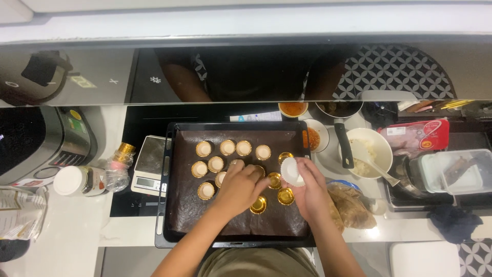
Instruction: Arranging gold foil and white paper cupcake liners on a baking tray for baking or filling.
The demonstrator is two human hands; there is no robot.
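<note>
Item one, my left hand (240, 185): resting low over the middle of the dark baking tray (177, 205), fingers curled and bunched on a gold foil cup (274, 180); whether they pinch it or only steady it I cannot tell, since the knuckles cover the grip. Item two, my right hand (307, 191): held at the tray's right side, thumb and fingers closed on a stack of white paper liners (290, 171), which sits just above the rightmost gold cups. Item three, lined cups (204, 149): gold cups already fitted with pale liners, set in loose rows across the upper left of the tray. Item four, unlined gold cups (259, 205): a small cluster near the centre and right, still shiny inside, just beside both hands. Item five, surroundings: a digital scale (148, 172) touching the tray's left edge, a white-lidded jar (77, 180) further left, a white bowl with a spoon (368, 153) to the right, and a clear plastic container (451, 172) beyond it. Handling note (my own judgement): peel a single liner off the stack rather than two stuck together, keep the gold cup pinned flat so it does not skate on the tray's lining, and press the liner down evenly so its pleats sit against the wall without buckling.
</note>
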